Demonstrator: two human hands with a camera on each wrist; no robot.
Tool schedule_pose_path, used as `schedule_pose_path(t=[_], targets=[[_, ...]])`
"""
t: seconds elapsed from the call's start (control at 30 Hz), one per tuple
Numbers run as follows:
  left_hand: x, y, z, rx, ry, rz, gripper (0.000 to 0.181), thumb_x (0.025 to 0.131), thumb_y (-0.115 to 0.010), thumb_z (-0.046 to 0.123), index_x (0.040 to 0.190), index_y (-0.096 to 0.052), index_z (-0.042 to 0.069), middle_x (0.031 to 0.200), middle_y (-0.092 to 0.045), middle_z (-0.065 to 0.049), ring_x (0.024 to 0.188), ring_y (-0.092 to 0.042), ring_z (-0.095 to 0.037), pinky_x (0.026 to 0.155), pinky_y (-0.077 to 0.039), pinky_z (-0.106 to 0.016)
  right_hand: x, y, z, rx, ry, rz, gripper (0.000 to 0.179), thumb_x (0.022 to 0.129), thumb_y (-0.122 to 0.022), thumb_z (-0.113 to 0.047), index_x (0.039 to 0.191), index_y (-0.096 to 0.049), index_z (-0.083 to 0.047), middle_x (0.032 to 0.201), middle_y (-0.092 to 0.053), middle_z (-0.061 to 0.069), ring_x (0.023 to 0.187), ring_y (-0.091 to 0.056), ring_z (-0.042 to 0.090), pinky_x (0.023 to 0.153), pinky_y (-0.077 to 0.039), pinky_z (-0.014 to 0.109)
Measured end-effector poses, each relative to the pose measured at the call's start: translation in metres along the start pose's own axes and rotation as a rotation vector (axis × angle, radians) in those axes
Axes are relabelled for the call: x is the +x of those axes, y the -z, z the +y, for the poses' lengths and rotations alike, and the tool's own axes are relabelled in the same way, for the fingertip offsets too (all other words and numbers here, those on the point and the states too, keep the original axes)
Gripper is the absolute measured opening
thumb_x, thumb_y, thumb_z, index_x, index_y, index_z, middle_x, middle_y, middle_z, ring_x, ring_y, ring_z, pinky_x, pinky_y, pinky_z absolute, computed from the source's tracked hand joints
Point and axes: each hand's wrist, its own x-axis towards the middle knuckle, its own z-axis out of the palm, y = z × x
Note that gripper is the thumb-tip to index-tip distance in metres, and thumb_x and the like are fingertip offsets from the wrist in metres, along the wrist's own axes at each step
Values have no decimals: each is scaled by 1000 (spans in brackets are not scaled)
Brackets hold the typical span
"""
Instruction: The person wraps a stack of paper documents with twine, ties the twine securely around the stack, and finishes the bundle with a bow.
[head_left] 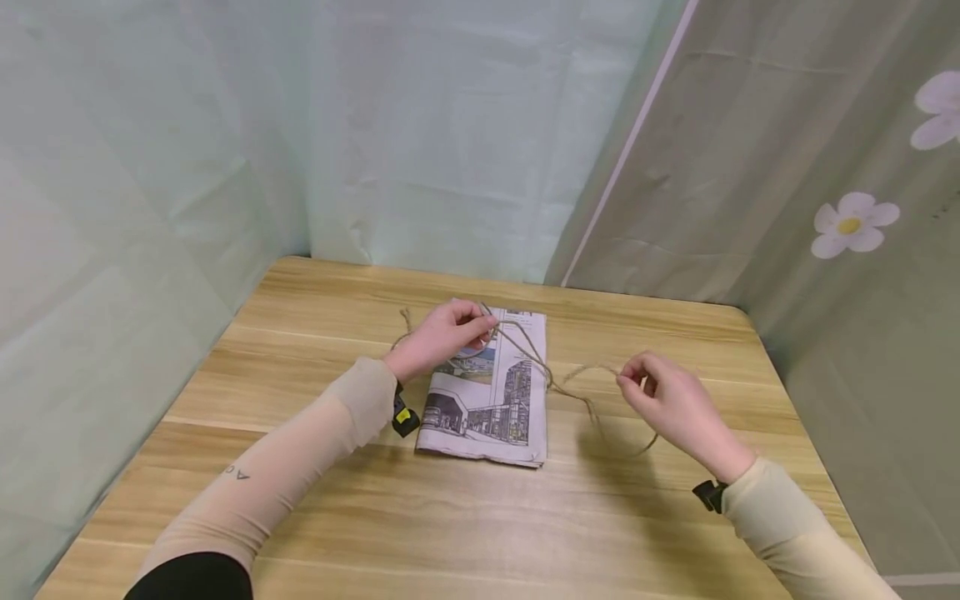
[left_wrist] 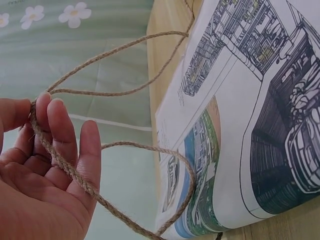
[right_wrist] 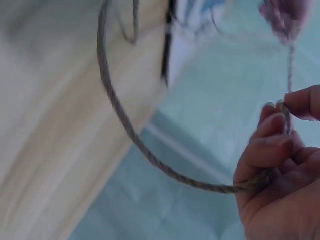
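A folded newspaper (head_left: 483,417) printed with building drawings lies on the wooden table. Brown twine (head_left: 530,357) crosses over it and trails past its right edge. Above the paper's upper part, my left hand (head_left: 442,337) pinches the twine between thumb and fingertips. The left wrist view shows the cord (left_wrist: 117,207) running down across that palm, with a loop stretching off toward the paper. To the right of the paper, my right hand (head_left: 678,404) pinches another stretch of twine. In the right wrist view its slack (right_wrist: 125,122) hangs in a wide curve from the curled fingers.
The wooden table (head_left: 345,517) has rounded far corners. Pale curtains (head_left: 450,125) hang behind it, and a grey-green flowered curtain (head_left: 712,183) hangs on the right. A short frayed twine end (head_left: 406,315) sticks out left of the paper.
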Motion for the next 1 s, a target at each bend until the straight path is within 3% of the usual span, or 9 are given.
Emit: schedule_pose_path(t=[0.13, 0.27, 0.43, 0.53, 0.7, 0.87, 1.0], targets=[[0, -1, 1, -5, 1, -12, 37, 104, -62, 33, 104, -65, -4, 109, -65, -26, 97, -62, -42, 94, -50, -62, 1, -30, -8, -37, 14, -76, 5, 95, -67, -17, 90, -65, -17, 78, -59, -7, 65, -52, 10, 57, -45, 29], [1, -2, 1, -7, -2, -22, 40, 105, -61, 33, 107, -63, -8, 108, -65, -25, 100, -61, -46, 93, -50, -62, 4, -54, -16, -74, 73, -39, 9, 91, -72, -17, 88, -63, -16, 77, -59, -8, 63, -51, 6, 54, -46, 26], [1, -3, 2, -19, -12, -28, 38, 105, -61, 32, 104, -63, -6, 107, -65, -25, 99, -61, -44, 93, -50, -61, 10, -74, -23, -203, 328, 116, 17, 86, -77, -9, 86, -61, -14, 78, -58, -5, 60, -53, 7, 47, -45, 24], [0, -3, 2, -17, -17, -28, 34, 104, -62, 32, 100, -65, -1, 104, -65, -23, 99, -60, -48, 92, -49, -63, 11, -86, -25, -231, 434, 101, 22, 84, -80, -6, 83, -59, -15, 77, -55, -6, 60, -50, 8, 46, -42, 23], [-1, -2, 1, -4, -25, -36, 32, 104, -62, 33, 98, -65, 1, 104, -65, -23, 100, -59, -51, 89, -50, -61, 15, -103, -29, -237, 390, -19, 29, 86, -78, -10, 79, -51, -18, 73, -48, -9, 58, -44, 8, 45, -37, 23], [-3, -2, 0, 14, -22, -38, 33, 105, -61, 35, 98, -65, 2, 102, -65, -20, 97, -60, -48, 85, -53, -54, 28, -110, -34, -247, 267, -51, 23, 90, -71, -11, 82, -50, -16, 66, -48, -7, 52, -45, 11, 42, -39, 28], [-5, -2, -2, 17, -14, -42, 31, 104, -62, 36, 95, -65, 7, 100, -66, -17, 96, -60, -47, 86, -52, -57, 36, -111, -37, -205, 157, -120, 21, 95, -73, -22, 87, -55, -15, 67, -53, -7, 53, -48, 10, 45, -42, 30]])
